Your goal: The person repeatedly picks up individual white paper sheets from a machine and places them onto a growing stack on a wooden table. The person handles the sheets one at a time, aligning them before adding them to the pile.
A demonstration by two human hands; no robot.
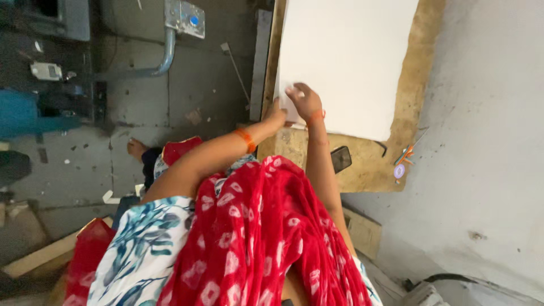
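My left hand [277, 118] sits at the near left corner of the big white sheet [345, 56], right where that corner meets the edge of the table [416, 73]. My fingers there are tucked against the sheet's edge; I cannot tell how far they are open, nor whether they grip the sheet or only touch it. An orange band [245, 139] circles that wrist.

My right hand [305, 99] lies just beside the left, on top of the sheet near its near edge. Its fingers [294, 90] are bent and spread a little, pressing down on the white surface and closed round nothing that I can see. A second orange band [315, 117] sits on this wrist.

The sheet lies flat on the worn brown table and covers most of it, running from my hands to the far end and out of view. A strip of bare wood shows along its right side and a wider patch on the near side.

On that near patch, right of my right forearm, lies a dark phone [340, 158]. Further right, at the near right corner of the table, is a small bundle of orange and blue tools [404, 156] with a little round tag.

A red scarf with white marks [255, 238] hangs over my chest, over a white garment with blue leaves [141, 249]. To the left is the grey floor [198, 85], with a bent metal pipe [161, 59] at the far side and a bare foot [136, 148] nearer.
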